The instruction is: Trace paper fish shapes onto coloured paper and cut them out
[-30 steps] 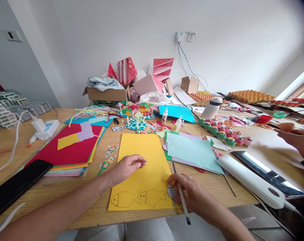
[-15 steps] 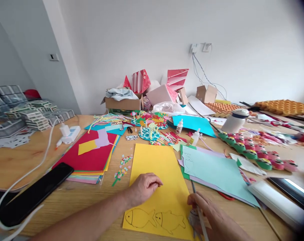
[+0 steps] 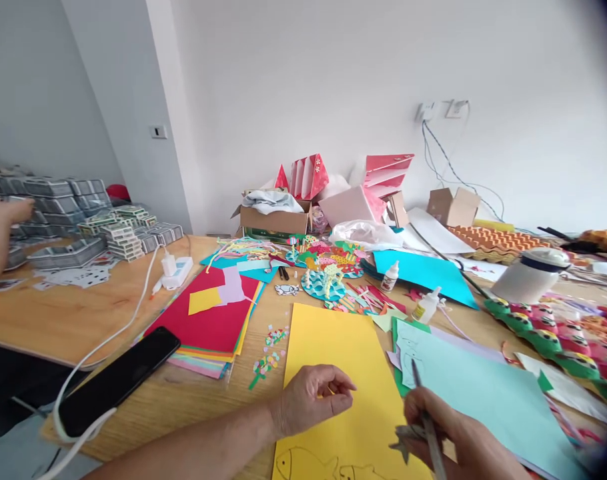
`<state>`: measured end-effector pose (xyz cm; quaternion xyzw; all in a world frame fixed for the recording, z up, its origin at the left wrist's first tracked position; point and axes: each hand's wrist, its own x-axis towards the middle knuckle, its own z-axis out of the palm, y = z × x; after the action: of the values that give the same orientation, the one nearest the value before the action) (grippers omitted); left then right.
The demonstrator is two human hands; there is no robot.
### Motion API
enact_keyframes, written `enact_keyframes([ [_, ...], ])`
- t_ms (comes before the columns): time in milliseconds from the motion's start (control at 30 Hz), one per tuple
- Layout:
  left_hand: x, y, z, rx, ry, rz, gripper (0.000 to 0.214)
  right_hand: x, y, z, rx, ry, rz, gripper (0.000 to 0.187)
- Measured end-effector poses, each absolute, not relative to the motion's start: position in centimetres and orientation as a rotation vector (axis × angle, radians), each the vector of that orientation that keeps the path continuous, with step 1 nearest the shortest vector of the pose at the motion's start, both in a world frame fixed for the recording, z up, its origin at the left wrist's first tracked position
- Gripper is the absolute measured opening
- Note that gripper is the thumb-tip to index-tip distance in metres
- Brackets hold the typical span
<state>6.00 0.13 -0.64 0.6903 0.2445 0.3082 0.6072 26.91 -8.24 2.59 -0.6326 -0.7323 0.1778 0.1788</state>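
Note:
A yellow paper sheet [image 3: 333, 360] lies on the wooden table [image 3: 83, 313] in front of me, with fish outlines drawn along its near edge. My left hand [image 3: 311, 400] rests on the sheet, fingers loosely curled, holding nothing I can make out. Beside the sheet's right edge, my right hand [image 3: 453, 440] grips a pencil [image 3: 423, 413] and a small grey fish cut-out [image 3: 406, 440]. A pale blue sheet [image 3: 483, 393] lies just right of it.
A stack of coloured paper [image 3: 208, 327] and a black phone [image 3: 118, 380] lie to the left, with a white cable [image 3: 108, 340]. Glue bottles [image 3: 426, 305], paper crafts [image 3: 328, 273] and boxes [image 3: 273, 217] crowd the back. Another person's hand [image 3: 3, 220] reaches over grey boxes at far left.
The view has swung left and upward, so the sheet and hands sit lower and further right. My right hand has lifted the fish cut-out off the paper's edge. Another person's hand appears at left.

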Motion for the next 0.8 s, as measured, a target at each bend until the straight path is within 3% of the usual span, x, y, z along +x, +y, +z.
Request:
enact_keyframes([
  [133,5.6,0.6,-0.4,1.408,0.468,0.713,0.031,22.5,-5.0,4.3,-1.699,-2.125,0.425,0.014],
  [300,5.4,2.0,-0.5,1.373,0.545,0.818,0.036,19.6,-1.3,4.4,-1.474,-2.195,0.561,0.016],
  [500,5.2,3.7,-1.6,1.396,0.651,0.915,0.031,19.4,1.1,3.7,-1.471,-2.168,0.595,0.016],
  [700,4.5,5.5,-1.5,1.369,0.87,1.061,0.018,21.4,1.2,3.4,-1.48,-2.194,0.41,0.012],
  [800,3.9,6.4,-1.4,1.298,0.952,1.12,0.025,22.6,1.2,2.7,-1.475,-2.173,0.439,0.018],
])
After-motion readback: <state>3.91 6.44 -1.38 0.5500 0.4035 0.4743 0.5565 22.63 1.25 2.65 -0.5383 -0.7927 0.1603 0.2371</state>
